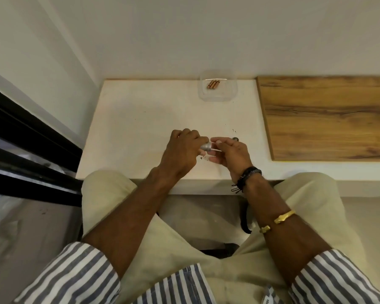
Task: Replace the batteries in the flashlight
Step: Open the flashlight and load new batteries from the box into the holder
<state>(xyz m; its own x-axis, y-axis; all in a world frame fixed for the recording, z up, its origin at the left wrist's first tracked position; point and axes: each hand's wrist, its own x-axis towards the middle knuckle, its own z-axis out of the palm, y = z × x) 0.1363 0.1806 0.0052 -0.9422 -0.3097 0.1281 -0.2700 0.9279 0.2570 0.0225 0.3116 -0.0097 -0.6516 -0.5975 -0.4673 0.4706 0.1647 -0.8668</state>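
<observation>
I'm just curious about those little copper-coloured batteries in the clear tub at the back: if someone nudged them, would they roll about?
Probably. The batteries look like smooth small cylinders lying on their sides, so a nudge would likely roll them. The clear tub has raised walls, which should stop them escaping. They look rigid, and small enough to lift easily with a fingertip grip.

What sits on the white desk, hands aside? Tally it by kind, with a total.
Copper-coloured batteries: 3, in the container
Clear plastic container: 1
Silver flashlight: 1, held between both hands, above the desk
Small dark round part: 1, beside the right hand
Total: 6
</observation>
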